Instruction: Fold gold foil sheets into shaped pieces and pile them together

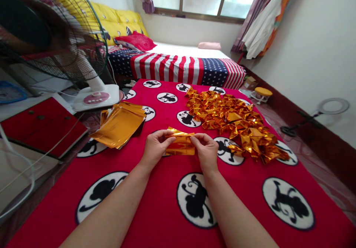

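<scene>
Both hands pinch one sheet of gold foil paper (181, 148) above the red cloth. My left hand (156, 146) grips its left edge between thumb and fingers, and my right hand (205, 148) grips the right edge the same way. The sheet's upper part looks bent over along a crease between the thumbs. To the left lies a stack of flat gold foil sheets (122, 125), its edges uneven. On the right side spreads a large heap of folded gold foil pieces (225, 111), reaching close to my right hand.
A red cloth with black-and-white round prints (155, 203) covers the surface. At the left stand a fan (96, 96), its blades blurred, and a red-topped cabinet (44, 125). A bed (178, 68) lies beyond. A ring light (333, 106) and a yellow stool (263, 91) are at the right.
</scene>
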A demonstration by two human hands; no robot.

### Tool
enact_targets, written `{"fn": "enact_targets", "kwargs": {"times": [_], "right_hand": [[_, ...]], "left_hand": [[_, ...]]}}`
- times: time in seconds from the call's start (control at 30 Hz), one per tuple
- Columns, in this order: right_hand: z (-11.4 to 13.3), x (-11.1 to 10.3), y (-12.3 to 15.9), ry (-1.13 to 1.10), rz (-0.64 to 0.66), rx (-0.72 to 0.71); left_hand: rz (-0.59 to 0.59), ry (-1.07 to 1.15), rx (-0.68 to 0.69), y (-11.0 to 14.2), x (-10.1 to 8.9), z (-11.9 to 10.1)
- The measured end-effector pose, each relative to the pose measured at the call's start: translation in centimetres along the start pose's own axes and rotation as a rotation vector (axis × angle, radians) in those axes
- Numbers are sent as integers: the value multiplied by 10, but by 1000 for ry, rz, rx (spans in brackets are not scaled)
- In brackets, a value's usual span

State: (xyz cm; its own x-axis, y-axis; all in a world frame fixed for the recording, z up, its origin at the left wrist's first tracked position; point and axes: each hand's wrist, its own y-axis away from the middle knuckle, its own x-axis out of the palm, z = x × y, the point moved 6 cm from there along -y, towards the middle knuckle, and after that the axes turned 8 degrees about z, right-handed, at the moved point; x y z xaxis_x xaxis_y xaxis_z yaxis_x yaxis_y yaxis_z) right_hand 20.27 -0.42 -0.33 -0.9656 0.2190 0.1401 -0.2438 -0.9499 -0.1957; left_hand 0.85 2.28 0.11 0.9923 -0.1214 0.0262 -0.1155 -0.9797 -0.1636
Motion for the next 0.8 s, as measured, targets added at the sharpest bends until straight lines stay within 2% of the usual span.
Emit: {"fn": "enact_targets", "kwargs": {"times": [0.43,0.8], "right_hand": [[5,-8,-3,152,-13,-173],[6,-7,-4,152,-19,-173]], "left_hand": [[-18,93,12,-5,-8,-3],[-59,77,7,-4,-9,-3]]}}
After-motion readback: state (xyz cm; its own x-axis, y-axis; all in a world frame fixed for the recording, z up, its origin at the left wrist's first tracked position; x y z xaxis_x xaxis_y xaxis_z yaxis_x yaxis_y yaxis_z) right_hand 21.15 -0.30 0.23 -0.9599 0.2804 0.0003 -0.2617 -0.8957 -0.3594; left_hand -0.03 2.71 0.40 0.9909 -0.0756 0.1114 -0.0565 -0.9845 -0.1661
